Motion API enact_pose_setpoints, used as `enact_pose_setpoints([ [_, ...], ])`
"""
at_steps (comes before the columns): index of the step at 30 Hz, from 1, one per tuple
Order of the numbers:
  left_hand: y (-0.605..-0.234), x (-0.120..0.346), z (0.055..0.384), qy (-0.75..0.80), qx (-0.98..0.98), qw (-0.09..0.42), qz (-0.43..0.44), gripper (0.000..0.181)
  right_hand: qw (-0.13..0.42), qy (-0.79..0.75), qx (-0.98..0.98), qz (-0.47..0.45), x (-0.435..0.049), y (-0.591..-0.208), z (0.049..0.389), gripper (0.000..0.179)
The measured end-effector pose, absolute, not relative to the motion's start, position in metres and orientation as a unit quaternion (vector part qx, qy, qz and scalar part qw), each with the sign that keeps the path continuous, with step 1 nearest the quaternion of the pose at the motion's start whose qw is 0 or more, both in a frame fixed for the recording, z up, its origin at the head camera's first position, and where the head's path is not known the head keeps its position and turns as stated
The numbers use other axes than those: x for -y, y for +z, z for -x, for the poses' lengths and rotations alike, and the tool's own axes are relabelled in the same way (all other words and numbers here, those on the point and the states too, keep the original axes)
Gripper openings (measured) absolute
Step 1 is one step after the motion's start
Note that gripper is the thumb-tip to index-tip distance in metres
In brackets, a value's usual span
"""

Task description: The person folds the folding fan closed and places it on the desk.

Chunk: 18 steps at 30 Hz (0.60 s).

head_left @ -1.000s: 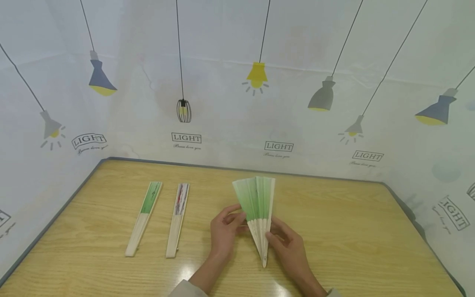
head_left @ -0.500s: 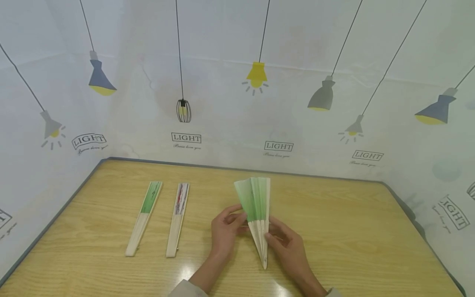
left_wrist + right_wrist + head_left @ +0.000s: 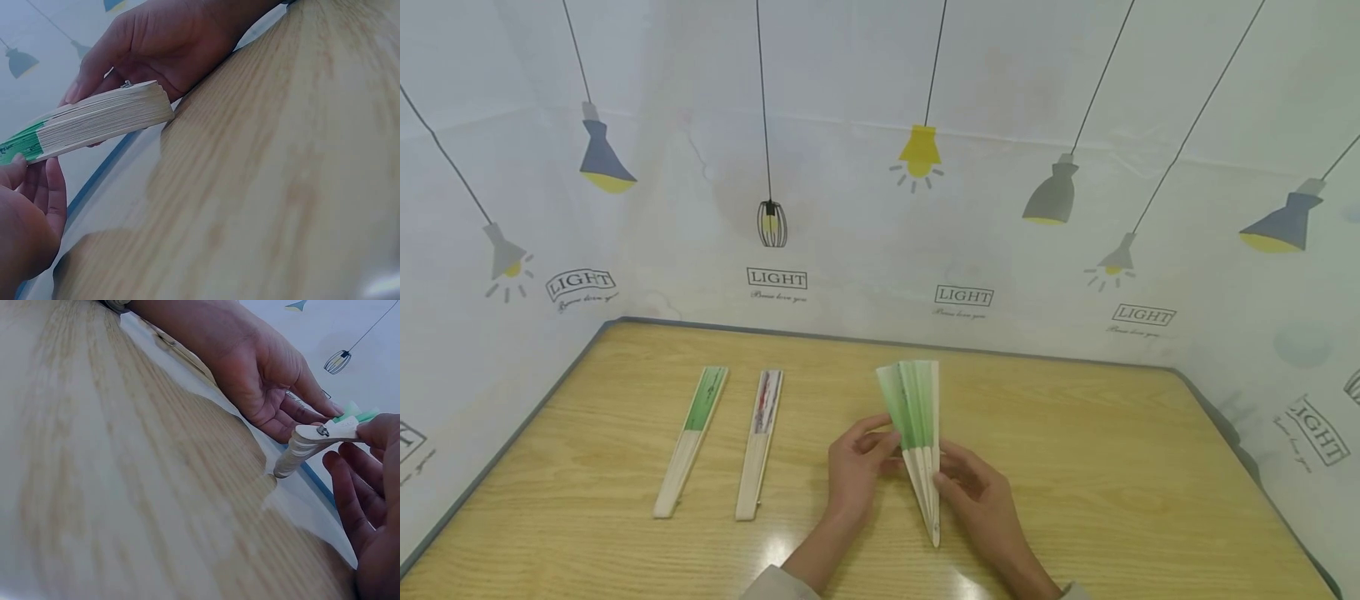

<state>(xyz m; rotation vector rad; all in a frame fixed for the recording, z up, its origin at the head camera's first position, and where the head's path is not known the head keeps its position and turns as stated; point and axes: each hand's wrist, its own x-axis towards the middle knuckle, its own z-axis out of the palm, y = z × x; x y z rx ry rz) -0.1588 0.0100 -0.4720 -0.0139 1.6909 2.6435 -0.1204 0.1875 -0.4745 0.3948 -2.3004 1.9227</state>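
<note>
A green folding fan (image 3: 910,408), partly spread, is held between both hands with its pivot end toward the person. My left hand (image 3: 854,467) pinches its left side near where the green leaf meets the pale ribs. On the other side my right hand (image 3: 981,492) grips the ribs lower down, thumb on the front. The left wrist view shows the stacked ribs of the fan (image 3: 106,119) edge-on, fingers at both sides. In the right wrist view a metal pivot pin shows at the end of the fan (image 3: 306,440).
Two folded fans lie on the wooden table (image 3: 1112,467) to the left: a green one (image 3: 692,442) and one with a white, red and dark pattern (image 3: 760,446). A white curtain (image 3: 850,250) printed with lamps stands around the table's back and sides.
The fan has narrowed: its right edge has moved left toward the left edge, and the right hand has shifted slightly left with it. The two folded fans have stayed put.
</note>
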Motion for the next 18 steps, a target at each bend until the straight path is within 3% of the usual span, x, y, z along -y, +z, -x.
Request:
enact_pose_setpoints([
  [18, -0.4721, -0.0104, 0.1583, 0.834, -0.552, 0.006, 0.002, 0.033, 0.042, 0.634, 0.756, -0.156, -0.1894, -0.4737, 0.1205, 0.042],
])
